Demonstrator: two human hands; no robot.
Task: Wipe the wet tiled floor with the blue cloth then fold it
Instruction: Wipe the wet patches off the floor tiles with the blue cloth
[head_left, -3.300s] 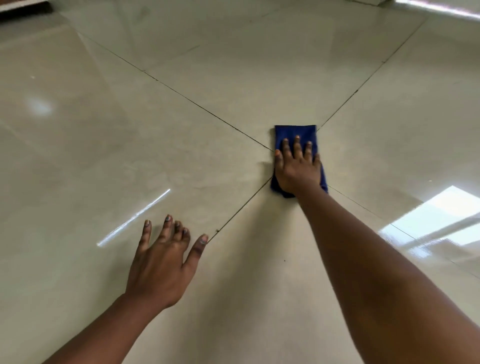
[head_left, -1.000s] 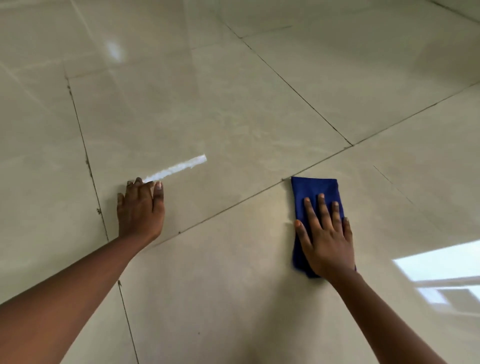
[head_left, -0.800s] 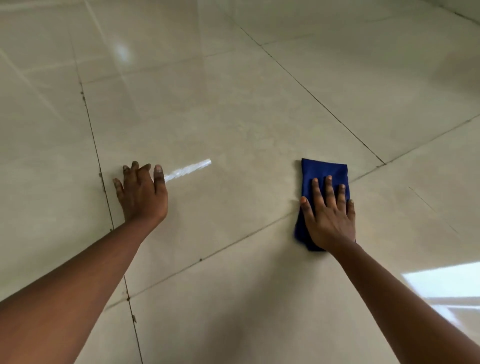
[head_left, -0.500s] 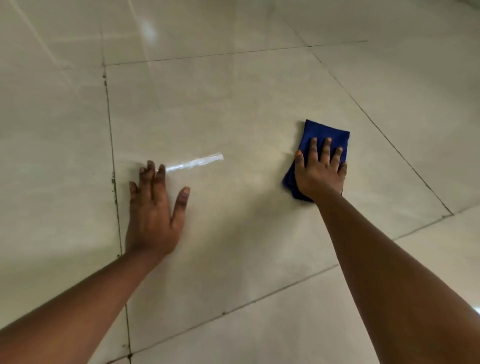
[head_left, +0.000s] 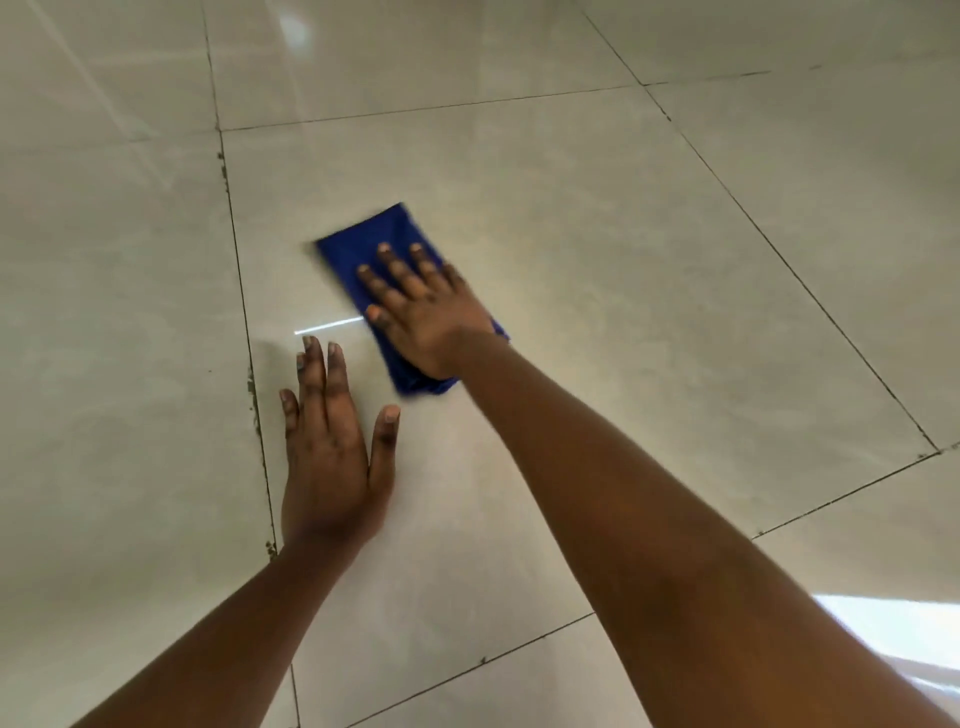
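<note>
Your floor (head_left: 649, 270) view swung over the last half second: the cloth had sat out toward the tile's right side, and it ended up near the left grout line (head_left: 244, 312). So you swept leftward across one big tile; I'd judge wiping was mid-stroke and folding hadn't started.

Your right hand (head_left: 423, 317) crossed toward your left hand (head_left: 332, 457) and finished just beside it, not touching. The left stayed flat by the left grout line as a brace, fingers loose and extended, gripping nothing. The right pressed palm-down on the cloth, fingers (head_left: 395, 265) spread, pinning rather than clutching.

The blue cloth (head_left: 363, 249) was a deep blue folded oblong, angled, flat on the floor, edges motion-blurred. Couldn't tell wet patches from glare (head_left: 327, 327).
</note>
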